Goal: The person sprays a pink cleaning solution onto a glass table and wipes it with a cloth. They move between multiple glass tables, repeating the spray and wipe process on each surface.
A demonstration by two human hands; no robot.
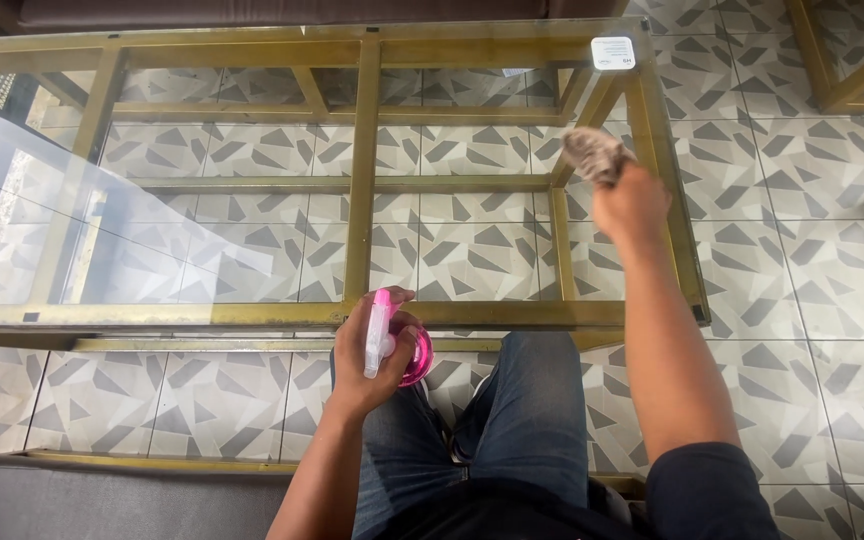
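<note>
Bright daylight fills the scene, and a pale, milky reflection spreads over the left part of the glass tabletop (72, 230), washing out the tiles beneath it. The cloth (595, 153) at the tabletop's right edge is smeared by motion blur, while the rest looks sharp. The tabletop's straight frame bows slightly toward the corners from the wide lens.

Glass table ahead, person seated at its near edge

The table (252, 315) spans the view from nine to two o'clock, over the tiled floor (802, 250). The left hand (372, 350) holds a spray bottle (392, 345) at six o'clock, at the near rail — the right hand (632, 205) presses a cloth (592, 152) onto the glass at one o'clock, below a sticker (613, 52) at the far corner.
</note>
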